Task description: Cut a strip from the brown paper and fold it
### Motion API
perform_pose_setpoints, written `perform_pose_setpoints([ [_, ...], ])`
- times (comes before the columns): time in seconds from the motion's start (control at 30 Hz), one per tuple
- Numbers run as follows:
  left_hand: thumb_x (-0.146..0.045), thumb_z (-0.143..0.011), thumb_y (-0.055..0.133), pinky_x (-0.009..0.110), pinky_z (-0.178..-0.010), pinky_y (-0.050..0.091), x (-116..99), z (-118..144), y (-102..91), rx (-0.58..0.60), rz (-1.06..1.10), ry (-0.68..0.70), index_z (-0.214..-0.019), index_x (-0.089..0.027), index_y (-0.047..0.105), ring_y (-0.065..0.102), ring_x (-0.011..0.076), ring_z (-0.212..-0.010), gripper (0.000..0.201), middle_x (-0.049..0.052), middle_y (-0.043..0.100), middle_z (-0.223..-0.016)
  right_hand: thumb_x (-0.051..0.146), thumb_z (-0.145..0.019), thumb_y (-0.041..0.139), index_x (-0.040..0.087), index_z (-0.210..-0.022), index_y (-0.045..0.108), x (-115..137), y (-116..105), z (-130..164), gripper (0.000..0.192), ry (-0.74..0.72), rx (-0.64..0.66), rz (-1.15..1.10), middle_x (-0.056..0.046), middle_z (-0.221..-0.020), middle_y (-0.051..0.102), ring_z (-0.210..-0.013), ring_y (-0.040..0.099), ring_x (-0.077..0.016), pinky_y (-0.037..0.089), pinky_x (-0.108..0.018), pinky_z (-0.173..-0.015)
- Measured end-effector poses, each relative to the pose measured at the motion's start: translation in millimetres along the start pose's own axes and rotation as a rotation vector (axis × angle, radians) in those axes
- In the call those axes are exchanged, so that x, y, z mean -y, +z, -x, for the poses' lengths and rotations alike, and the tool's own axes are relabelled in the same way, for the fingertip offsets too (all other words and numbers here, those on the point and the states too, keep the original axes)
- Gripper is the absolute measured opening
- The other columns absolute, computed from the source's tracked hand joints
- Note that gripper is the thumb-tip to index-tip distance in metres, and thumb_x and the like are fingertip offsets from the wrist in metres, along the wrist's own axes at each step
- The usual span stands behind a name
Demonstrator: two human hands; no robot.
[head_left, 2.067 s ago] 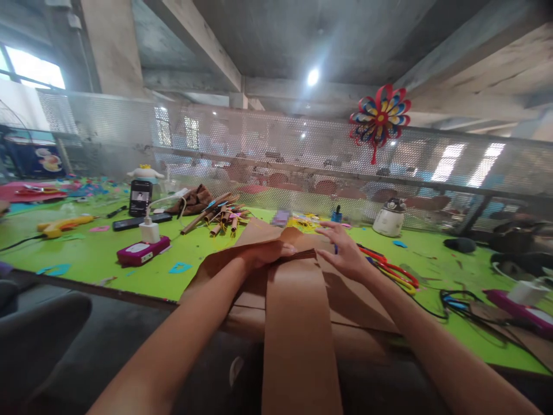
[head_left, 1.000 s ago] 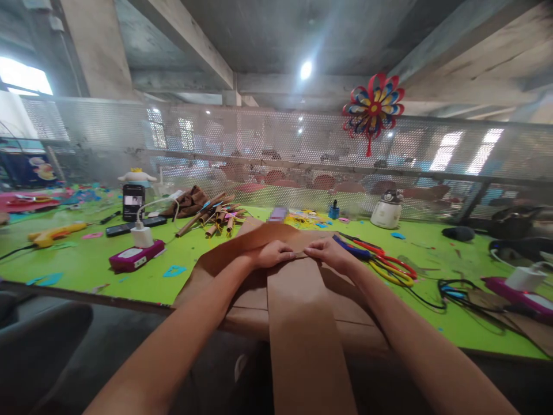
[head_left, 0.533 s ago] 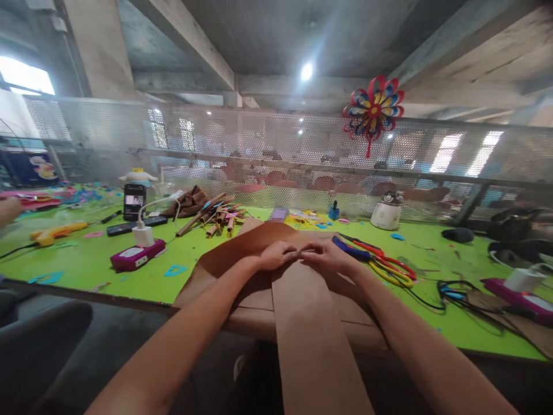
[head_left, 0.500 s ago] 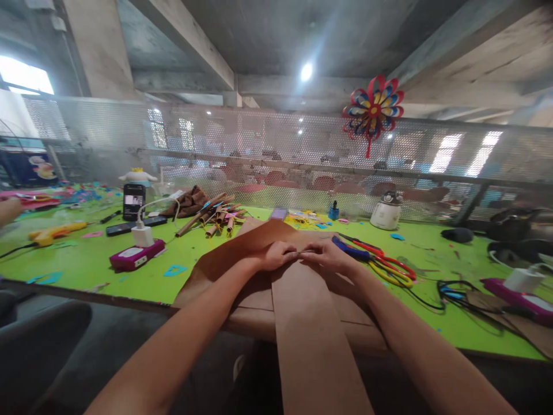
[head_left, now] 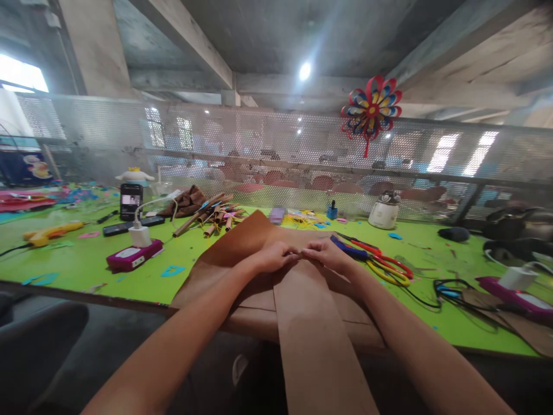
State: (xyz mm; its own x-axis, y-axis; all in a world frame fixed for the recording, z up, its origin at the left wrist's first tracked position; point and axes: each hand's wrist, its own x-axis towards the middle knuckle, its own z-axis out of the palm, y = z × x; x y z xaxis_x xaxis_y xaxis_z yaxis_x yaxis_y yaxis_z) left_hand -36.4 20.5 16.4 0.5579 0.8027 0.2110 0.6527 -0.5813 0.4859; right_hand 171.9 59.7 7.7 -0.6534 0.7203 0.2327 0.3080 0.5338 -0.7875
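Two hands pinch one brown paper strip

Both hands meet in the middle of the bright green desk (head_left: 86,259). The left hand (head_left: 274,257) and the right hand (head_left: 330,255) are almost touching, fingertip to fingertip. Each grip is closed on the far end of a long brown paper strip (head_left: 315,340). The strip starts right between the two grips and runs back toward the person, over the near edge of the desk and down past it. Under the strip lies a big brown paper sheet (head_left: 233,248), spread flat on the desk, with one corner lifted a little at the back.

Just beside the right hand, on its right, lie scissors with red, yellow and blue handles (head_left: 380,265). They touch no hand. Well off to the left sits a pink flat box with a white charger on top (head_left: 133,253). Behind it is a pile of brown paper rolls (head_left: 216,216). A red, blue and yellow paper flower (head_left: 370,109) hangs on the metal mesh fence (head_left: 259,150) behind the desk.
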Motion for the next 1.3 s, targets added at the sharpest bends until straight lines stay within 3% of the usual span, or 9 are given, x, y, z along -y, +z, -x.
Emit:
perform_pose_setpoints([
  [0.27,-0.047,-0.091,0.039,0.024,-0.076,0.039,20.4,-9.1,10.2,-0.044,0.002,0.048,-0.086,-0.016,0.062,0.053,0.0151,-0.078,0.039,0.003,0.062,-0.083,0.051,-0.075,0.06,0.014,-0.077,0.063,-0.5,-3.1,-1.7,0.038,-0.01,0.021,-0.065,0.0,-0.068,0.056,-0.06,0.045,-0.0107,0.034,-0.024,-0.057],
  [0.4,-0.049,-0.09,0.039,0.023,-0.067,0.038,13.3,-6.7,7.6,-0.054,0.047,0.068,-0.084,-0.014,0.06,0.05,0.0134,-0.071,0.042,0.003,0.06,-0.079,0.052,-0.071,0.062,0.013,-0.072,0.063,0.9,-2.2,-3.4,0.039,-0.012,-0.024,-0.04,0.001,-0.063,0.053,-0.058,0.043,-0.01,0.032,-0.024,-0.055],
  [0.57,-0.05,-0.088,0.043,0.023,-0.057,0.032,-5.2,3.9,-10.3,0.051,0.034,-0.014,-0.08,-0.013,0.061,0.046,0.0112,-0.061,0.042,0.002,0.058,-0.07,0.054,-0.068,0.063,0.014,-0.07,0.06,-7.6,-4.6,-4.2,0.04,0.044,-0.085,-0.081,0.004,-0.057,0.046,-0.053,0.036,-0.0082,0.025,-0.022,-0.049],
  [0.73,-0.051,-0.089,0.04,0.023,-0.054,0.032,-1.2,5.6,-13.8,0.116,0.179,-0.076,-0.081,-0.014,0.059,0.048,0.011,-0.055,0.042,0.002,0.055,-0.063,0.058,-0.068,0.062,0.015,-0.068,0.057,-16.9,-12.4,-4.1,0.044,0.063,-0.057,-0.128,0.006,-0.052,0.042,-0.049,0.033,-0.0078,0.023,-0.023,-0.048],
  [0.93,-0.057,-0.084,0.044,0.021,-0.048,0.031,5.3,4.2,-8.0,0.099,0.309,-0.068,-0.077,-0.016,0.054,0.044,0.0097,-0.047,0.043,-0.003,0.048,-0.054,0.056,-0.071,0.063,0.014,-0.069,0.058,-11.0,-20.0,0.1,0.042,0.037,0.017,-0.167,0.006,-0.053,0.043,-0.05,0.034,-0.0074,0.025,-0.023,-0.05],
  [1.13,-0.054,-0.085,0.045,0.021,-0.05,0.03,-4.4,6.4,-16.4,0.093,0.216,-0.051,-0.067,-0.015,0.053,0.04,0.0076,-0.048,0.044,-0.003,0.045,-0.053,0.055,-0.068,0.064,0.015,-0.063,0.056,-11.8,-21.4,0.6,0.041,0.083,-0.026,-0.158,0.006,-0.049,0.042,-0.046,0.031,-0.0068,0.022,-0.023,-0.047],
  [1.3,-0.06,-0.083,0.045,0.023,-0.049,0.031,-4.8,8.1,-17.4,0.079,0.319,-0.114,-0.065,-0.015,0.049,0.039,0.0081,-0.047,0.048,-0.003,0.043,-0.052,0.058,-0.067,0.065,0.016,-0.063,0.053,-18.8,-22.3,-1.5,0.044,0.091,0.0,-0.199,0.007,-0.052,0.038,-0.049,0.028,-0.0065,0.019,-0.023,-0.048],
])
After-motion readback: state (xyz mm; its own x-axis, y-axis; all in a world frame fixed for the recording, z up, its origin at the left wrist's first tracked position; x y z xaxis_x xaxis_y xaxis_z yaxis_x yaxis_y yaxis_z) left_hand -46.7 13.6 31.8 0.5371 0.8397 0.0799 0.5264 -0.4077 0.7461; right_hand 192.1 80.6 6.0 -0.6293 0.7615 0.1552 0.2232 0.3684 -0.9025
